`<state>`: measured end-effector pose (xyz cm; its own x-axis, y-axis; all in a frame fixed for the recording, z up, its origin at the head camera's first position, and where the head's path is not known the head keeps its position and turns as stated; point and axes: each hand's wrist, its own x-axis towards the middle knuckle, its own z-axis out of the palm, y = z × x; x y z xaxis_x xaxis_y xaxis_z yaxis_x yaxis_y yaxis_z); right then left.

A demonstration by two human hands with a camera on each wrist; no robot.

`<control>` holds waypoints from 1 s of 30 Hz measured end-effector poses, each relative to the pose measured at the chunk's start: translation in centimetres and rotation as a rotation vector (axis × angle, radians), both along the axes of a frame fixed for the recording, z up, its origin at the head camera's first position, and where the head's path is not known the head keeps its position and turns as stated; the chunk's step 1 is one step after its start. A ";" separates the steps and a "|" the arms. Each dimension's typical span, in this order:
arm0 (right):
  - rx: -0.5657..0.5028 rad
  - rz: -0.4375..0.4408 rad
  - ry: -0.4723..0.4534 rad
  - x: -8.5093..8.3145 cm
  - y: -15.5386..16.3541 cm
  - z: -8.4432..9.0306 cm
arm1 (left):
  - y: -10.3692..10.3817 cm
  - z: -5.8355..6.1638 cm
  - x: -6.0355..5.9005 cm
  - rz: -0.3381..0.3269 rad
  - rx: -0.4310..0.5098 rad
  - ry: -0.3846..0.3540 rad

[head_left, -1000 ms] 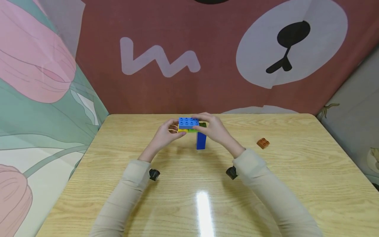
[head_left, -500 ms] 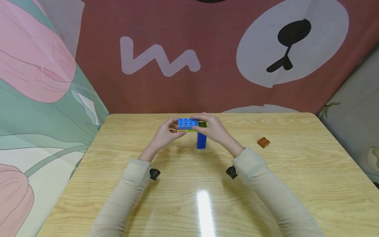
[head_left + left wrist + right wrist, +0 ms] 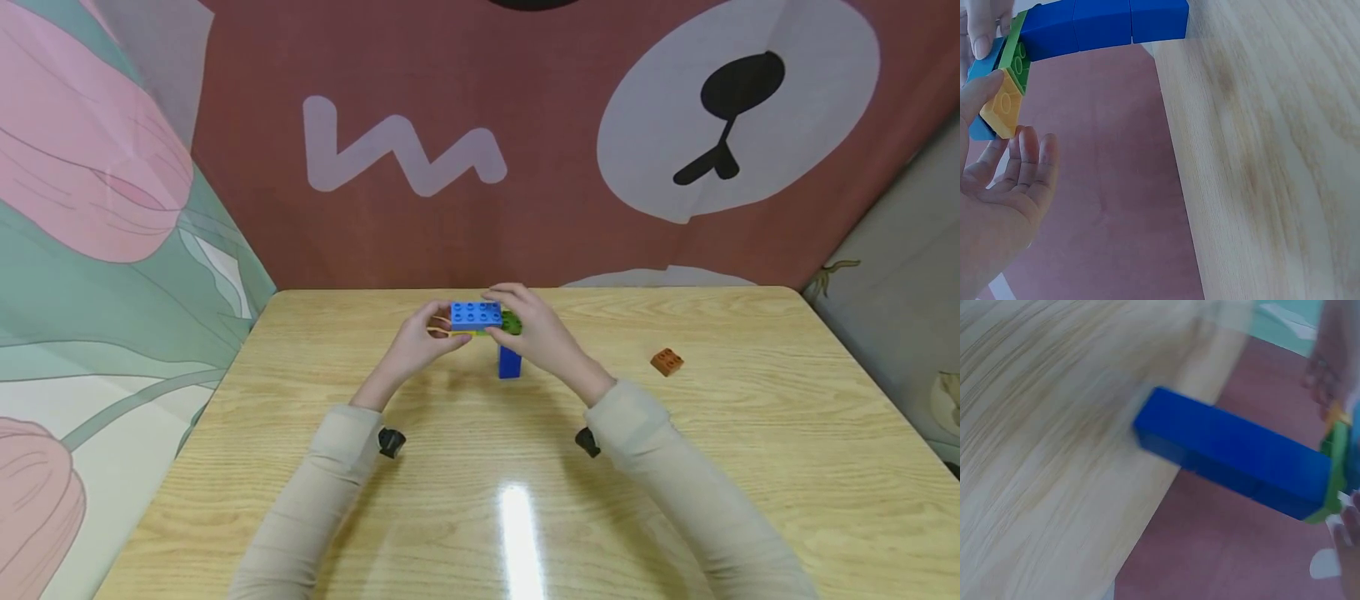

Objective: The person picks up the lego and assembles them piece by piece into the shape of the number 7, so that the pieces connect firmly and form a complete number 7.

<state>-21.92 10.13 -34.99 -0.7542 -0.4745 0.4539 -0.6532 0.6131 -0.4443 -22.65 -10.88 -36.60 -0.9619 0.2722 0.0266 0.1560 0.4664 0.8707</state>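
Observation:
A column of dark blue building bricks stands on the table, with a green brick across its top. Sticking out to the left at that height is a yellow brick. Over the green and yellow bricks lies a light blue brick, studs up. My left hand pinches the yellow end, thumb in front at the seam with the light blue brick, other fingers behind. My right hand grips the light blue brick's right end between thumb and fingers. The right wrist view is blurred around the dark blue column.
A loose orange-brown brick lies on the wooden table to the right of my right hand. Behind the table's far edge hangs a red-brown cloth with a printed animal face.
The light blue brick has shifted slightly down in the head view. More of the green brick's studs and less of the dark blue column show. Both hands keep their places on the bricks.

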 end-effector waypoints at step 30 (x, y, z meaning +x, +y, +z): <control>0.266 -0.113 0.910 -1.0 -1.5 -3.8 | 0.3 -0.3 0.2 -0.024 0.031 0.046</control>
<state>-22.91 8.60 -38.80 -0.2125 -0.5925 0.7770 -0.6104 0.7014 0.3680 -22.47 -10.54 -36.88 -0.9527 0.2935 0.0794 0.2071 0.4353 0.8761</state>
